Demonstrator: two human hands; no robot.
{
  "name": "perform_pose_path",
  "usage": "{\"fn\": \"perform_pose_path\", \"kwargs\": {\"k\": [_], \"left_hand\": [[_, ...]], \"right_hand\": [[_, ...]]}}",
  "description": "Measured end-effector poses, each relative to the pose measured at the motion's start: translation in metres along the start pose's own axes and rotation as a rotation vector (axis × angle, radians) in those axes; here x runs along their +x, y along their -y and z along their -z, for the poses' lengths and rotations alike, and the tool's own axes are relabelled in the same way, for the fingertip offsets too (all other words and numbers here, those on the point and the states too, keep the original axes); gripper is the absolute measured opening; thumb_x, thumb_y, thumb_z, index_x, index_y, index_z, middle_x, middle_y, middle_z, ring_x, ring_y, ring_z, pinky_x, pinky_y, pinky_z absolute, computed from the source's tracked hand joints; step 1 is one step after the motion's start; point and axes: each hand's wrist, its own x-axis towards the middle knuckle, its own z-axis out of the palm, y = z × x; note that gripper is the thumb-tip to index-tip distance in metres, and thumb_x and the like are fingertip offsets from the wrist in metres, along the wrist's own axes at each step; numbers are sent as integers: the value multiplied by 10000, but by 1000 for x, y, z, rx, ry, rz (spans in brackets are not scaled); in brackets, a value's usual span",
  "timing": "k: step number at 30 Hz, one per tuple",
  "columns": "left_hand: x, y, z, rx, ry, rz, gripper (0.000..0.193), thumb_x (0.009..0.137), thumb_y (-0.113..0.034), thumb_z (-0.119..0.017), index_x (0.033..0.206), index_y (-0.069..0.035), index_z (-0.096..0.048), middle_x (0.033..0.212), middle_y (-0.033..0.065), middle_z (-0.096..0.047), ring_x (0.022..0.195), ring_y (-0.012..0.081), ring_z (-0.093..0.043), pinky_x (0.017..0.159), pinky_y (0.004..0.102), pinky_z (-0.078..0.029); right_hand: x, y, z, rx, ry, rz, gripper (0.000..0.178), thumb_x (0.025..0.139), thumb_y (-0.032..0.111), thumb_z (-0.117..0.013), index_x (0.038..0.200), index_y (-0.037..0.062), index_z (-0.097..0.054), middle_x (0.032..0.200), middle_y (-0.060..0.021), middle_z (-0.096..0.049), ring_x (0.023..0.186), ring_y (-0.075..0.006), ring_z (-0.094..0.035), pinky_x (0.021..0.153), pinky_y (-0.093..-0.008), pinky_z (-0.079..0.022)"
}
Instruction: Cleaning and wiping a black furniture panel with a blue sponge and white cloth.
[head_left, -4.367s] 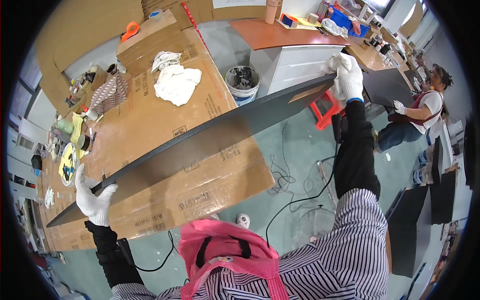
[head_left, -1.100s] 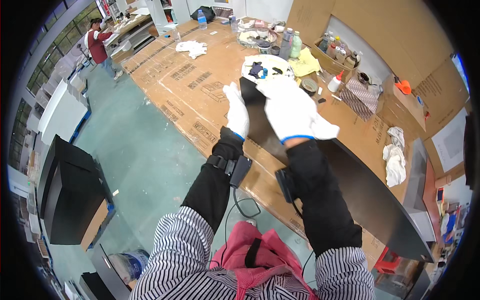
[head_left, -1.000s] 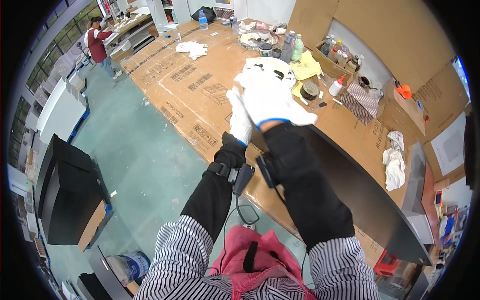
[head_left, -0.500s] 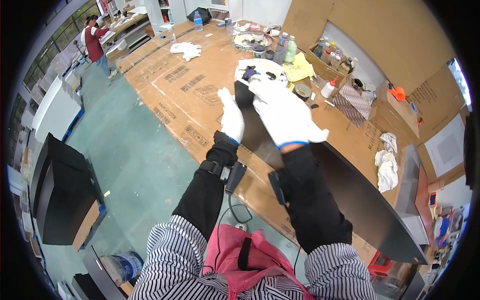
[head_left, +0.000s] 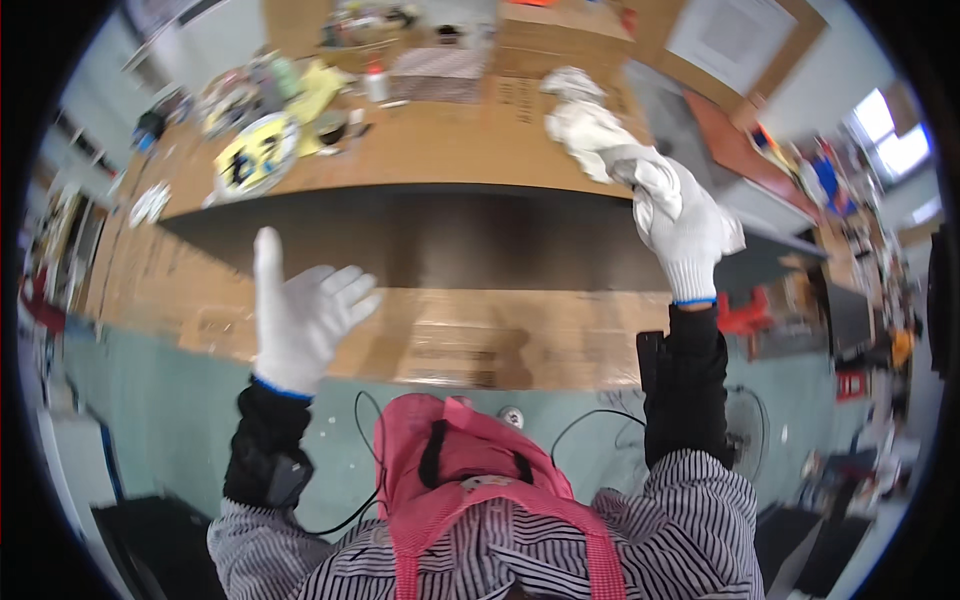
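Observation:
A long dark panel (head_left: 460, 240) with a smooth, shiny face lies across the cardboard-covered table (head_left: 460, 335) in front of me. My left hand (head_left: 305, 315), in a white knit glove with a blue cuff edge, is held open with the fingers spread, near the panel's left part. It holds nothing. At the panel's right part, my right hand (head_left: 690, 230), gloved the same way, is closed on a crumpled white rag (head_left: 650, 172). Another white rag (head_left: 580, 115) lies beside it on the table, close to the panel's far edge; whether the two are joined I cannot tell.
Beyond the panel at left sits a white plate (head_left: 285, 150) with yellow and dark smears. A white bottle with a red tip (head_left: 376, 82), a small round tin (head_left: 330, 127) and bottles in a box (head_left: 365, 35) stand nearby. A red stool (head_left: 745, 312) is at right; cables hang by my arms.
My view has swung right. Both hands have left the panel's far-left end and moved apart. The right hand has taken hold of a white rag; the left now hovers with fingers spread.

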Motion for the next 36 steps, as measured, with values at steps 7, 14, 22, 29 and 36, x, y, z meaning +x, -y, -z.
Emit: {"fn": "perform_pose_path", "kwargs": {"k": [7,14,22,29,36], "left_hand": [[-4,50,-82,228,-7,138,1381,906,-790,-644,1572,229,8,1555,388,-366,1393,465,-506,1129,579,-500],[-62,114,-90,-45,-59,53,620,1057,-437,-645,1513,-53,-473,1447,199,-605,1317,402,-608,1021,613,-595],[-105,202,24,-186,-635,103,409,1069,-434,-605,1297,-97,-653,1347,34,-676,1246,247,-646,1065,493,-557],[-60,299,89,-201,-849,141,585,973,-652,-601,1349,-207,-659,1381,-4,-653,1266,251,-608,1100,477,-490],[-8,310,153,-180,-822,287,741,999,-713,-535,1334,-57,-619,1399,110,-647,1221,303,-632,1094,486,-519]], "right_hand": [[-51,-181,139,-448,-116,-25,357,928,398,-649,1225,235,-760,1087,-34,-806,997,-280,-737,1069,-467,-477],[-124,-335,259,-347,-67,-152,389,1061,207,-443,1203,14,-749,1203,-84,-778,1037,-197,-726,918,-347,-565],[-287,-441,258,467,-872,-659,329,988,-84,-507,1267,-21,-669,1309,-136,-706,1158,-232,-696,998,-324,-559],[-410,-456,188,714,-1154,-773,191,1039,112,-537,1096,20,-695,1026,-89,-711,954,-202,-678,840,-349,-571],[-388,-332,106,-482,-203,-587,252,952,126,-647,1166,28,-737,1159,-170,-751,1096,-357,-695,996,-439,-534]]}}
